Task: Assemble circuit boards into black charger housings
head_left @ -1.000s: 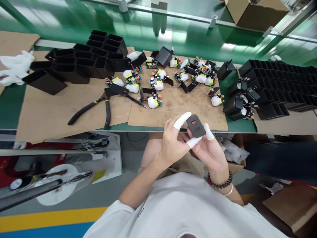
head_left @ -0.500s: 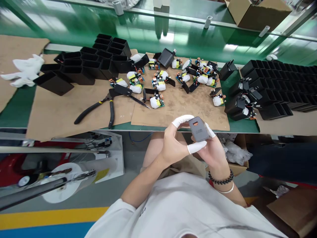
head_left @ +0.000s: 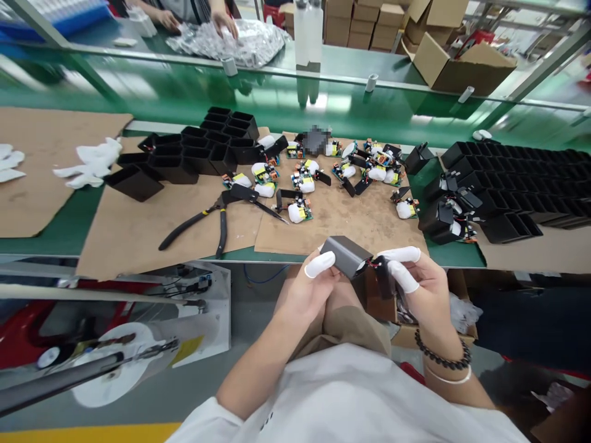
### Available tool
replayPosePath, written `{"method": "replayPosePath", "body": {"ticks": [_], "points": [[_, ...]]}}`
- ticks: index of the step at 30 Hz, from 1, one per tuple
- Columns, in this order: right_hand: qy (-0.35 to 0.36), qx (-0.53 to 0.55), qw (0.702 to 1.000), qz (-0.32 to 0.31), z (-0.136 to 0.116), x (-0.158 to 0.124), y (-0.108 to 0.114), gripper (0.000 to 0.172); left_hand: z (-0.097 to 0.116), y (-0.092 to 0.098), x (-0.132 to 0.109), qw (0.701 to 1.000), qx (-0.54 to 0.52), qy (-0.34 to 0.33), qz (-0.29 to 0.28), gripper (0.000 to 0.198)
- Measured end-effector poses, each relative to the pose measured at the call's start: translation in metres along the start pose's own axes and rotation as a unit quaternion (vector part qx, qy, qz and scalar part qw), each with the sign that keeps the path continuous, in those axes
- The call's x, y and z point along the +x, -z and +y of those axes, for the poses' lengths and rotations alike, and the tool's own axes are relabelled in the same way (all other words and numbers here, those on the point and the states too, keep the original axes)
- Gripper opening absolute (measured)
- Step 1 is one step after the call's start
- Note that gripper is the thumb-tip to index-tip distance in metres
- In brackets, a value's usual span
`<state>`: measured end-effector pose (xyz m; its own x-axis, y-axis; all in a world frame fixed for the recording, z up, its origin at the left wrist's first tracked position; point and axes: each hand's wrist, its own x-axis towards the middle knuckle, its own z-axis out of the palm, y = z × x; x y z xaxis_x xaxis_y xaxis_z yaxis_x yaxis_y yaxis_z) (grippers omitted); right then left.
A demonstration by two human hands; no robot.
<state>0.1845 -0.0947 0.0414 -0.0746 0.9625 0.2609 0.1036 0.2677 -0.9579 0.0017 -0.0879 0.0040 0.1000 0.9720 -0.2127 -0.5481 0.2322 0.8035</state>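
While left fingers (head_left: 320,264) clasp black casing (head_left: 347,253), wired cap (head_left: 383,280) in right fingers (head_left: 404,277)

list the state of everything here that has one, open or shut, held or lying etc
held casing: near end open, wires coming out
end piece: off the casing, joined by the wires
left hand: closed on the held casing
right hand: closed on the end piece
pliers: lying, handles spread
left-side casings: grouped, open ends up
middle circuit boards: lying uncased
white cloth: lying crumpled
cardboard box: flaps open
white bottles: upright
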Motion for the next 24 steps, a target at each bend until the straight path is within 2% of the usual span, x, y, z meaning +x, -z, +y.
{"method": "replayPosePath", "body": {"ticks": [2, 3, 5, 8, 9, 11, 13, 14, 15, 16, 17, 18, 20, 21, 22, 23, 24], "points": [[0.089, -0.091, 0.99, -0.053, -0.006, 0.004, 0.012, 0.006, 0.01, 0.003, -0.004, 0.999, -0.029, 0.001, 0.02, 0.043], [0.151, -0.156, 0.973, -0.076, -0.008, 0.006, 0.017, 0.01, 0.015, 0.004, -0.005, 0.999, -0.042, 0.003, 0.03, 0.047], [0.269, -0.285, 0.911, -0.128, -0.005, 0.014, 0.026, 0.015, 0.022, 0.006, -0.007, 0.997, -0.061, 0.026, 0.028, 0.049], [0.38, -0.368, 0.825, -0.196, 0.004, 0.035, 0.038, 0.026, 0.025, 0.015, -0.004, 0.98, -0.125, 0.154, -0.014, 0.046], [0.403, -0.38, 0.808, -0.199, 0.007, 0.044, 0.042, 0.027, 0.023, 0.019, -0.003, 0.968, -0.149, 0.198, -0.024, 0.045], [0.423, -0.393, 0.802, -0.158, 0.005, 0.059, 0.045, 0.024, 0.018, 0.025, 0.0, 0.951, -0.186, 0.247, -0.026, 0.045], [0.385, -0.371, 0.835, -0.131, -0.005, 0.068, 0.041, 0.023, 0.012, 0.026, 0.0, 0.95, -0.2, 0.24, -0.022, 0.044], [0.353, -0.352, 0.854, -0.148, -0.012, 0.071, 0.036, 0.029, 0.01, 0.025, -0.001, 0.953, -0.199, 0.225, -0.022, 0.043], [0.319, -0.34, 0.865, -0.186, -0.019, 0.072, 0.029, 0.043, 0.009, 0.022, -0.002, 0.959, -0.194, 0.204, -0.024, 0.043], [0.289, -0.341, 0.865, -0.229, -0.025, 0.073, 0.022, 0.057, 0.009, 0.018, -0.003, 0.966, -0.183, 0.178, -0.03, 0.043], [0.264, -0.355, 0.857, -0.266, -0.029, 0.075, 0.014, 0.065, 0.01, 0.015, -0.003, 0.975, -0.162, 0.149, -0.04, 0.045], [0.242, -0.372, 0.847, -0.292, -0.032, 0.077, 0.007, 0.062, 0.014, 0.013, -0.002, 0.983, -0.126, 0.118, -0.057, 0.048], [0.198, -0.389, 0.839, -0.325, -0.031, 0.089, -0.006, 0.038, 0.03, 0.016, 0.007, 0.992, 0.023, 0.05, -0.116, 0.054], [0.176, -0.389, 0.839, -0.338, -0.029, 0.099, -0.011, 0.027, 0.041, 0.023, 0.015, 0.982, 0.142, 0.004, -0.124, 0.051], [0.154, -0.386, 0.839, -0.352, -0.025, 0.11, -0.015, 0.022, 0.056, 0.033, 0.025, 0.954, 0.276, -0.046, -0.108, 0.044], [0.133, -0.385, 0.838, -0.362, -0.021, 0.124, -0.018, 0.02, 0.072, 0.045, 0.036, 0.906, 0.407, -0.106, -0.054, 0.031], [0.114, -0.389, 0.838, -0.365, -0.016, 0.14, -0.019, 0.021, 0.09, 0.059, 0.05, 0.83, 0.524, -0.178, 0.07, 0.017]]}}
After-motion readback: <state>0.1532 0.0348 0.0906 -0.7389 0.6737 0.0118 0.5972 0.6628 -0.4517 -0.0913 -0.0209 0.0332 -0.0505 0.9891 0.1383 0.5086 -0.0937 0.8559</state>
